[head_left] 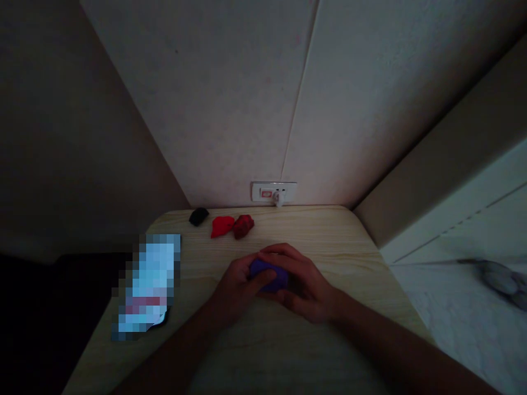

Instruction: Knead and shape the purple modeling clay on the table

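A purple lump (269, 276), smooth and rounded like modelling clay, is held between my two hands just above the wooden table. My left hand (240, 282) grips its left side, with the thumb pressed across the front. From the right, the fingers of my right hand (307, 280) curl over the top and beneath it, hiding part of its outline. Farther back lie a bright red piece (222, 226), a dark red crumpled piece (244, 226) touching or nearly touching it, and a small black piece (199, 216); what they are made of is unclear.
At the left of the pale wood-grain table (329, 230) lies a lit, pixelated device, apparently a phone (150, 282). A wall socket (274, 192) with a plug in it sits just above the back edge. A white panel stands at the right, and the light is dim.
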The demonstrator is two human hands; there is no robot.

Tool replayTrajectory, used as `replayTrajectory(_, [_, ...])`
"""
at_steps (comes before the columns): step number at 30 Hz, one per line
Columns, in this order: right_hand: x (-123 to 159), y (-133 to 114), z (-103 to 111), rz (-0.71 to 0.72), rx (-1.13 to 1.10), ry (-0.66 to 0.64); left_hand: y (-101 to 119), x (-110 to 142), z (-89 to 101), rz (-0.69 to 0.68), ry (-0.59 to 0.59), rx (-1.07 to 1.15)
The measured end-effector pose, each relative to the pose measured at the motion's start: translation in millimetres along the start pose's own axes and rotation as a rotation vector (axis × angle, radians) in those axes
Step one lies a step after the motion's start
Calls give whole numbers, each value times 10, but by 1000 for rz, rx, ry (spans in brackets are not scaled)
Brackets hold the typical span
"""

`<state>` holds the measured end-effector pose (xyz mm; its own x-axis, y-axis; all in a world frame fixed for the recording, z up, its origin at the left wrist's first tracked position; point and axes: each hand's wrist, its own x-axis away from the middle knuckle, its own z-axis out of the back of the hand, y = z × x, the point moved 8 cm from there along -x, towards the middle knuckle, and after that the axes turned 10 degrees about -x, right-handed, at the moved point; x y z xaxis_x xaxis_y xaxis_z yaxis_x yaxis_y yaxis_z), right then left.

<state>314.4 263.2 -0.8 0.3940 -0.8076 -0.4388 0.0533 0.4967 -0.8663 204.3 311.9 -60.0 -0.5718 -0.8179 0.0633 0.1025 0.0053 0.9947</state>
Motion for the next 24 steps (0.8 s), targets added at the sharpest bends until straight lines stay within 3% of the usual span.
replayTrajectory(24, [-2, -10, -71, -5, 45, -33, -93, 6, -16, 37, -29, 45])
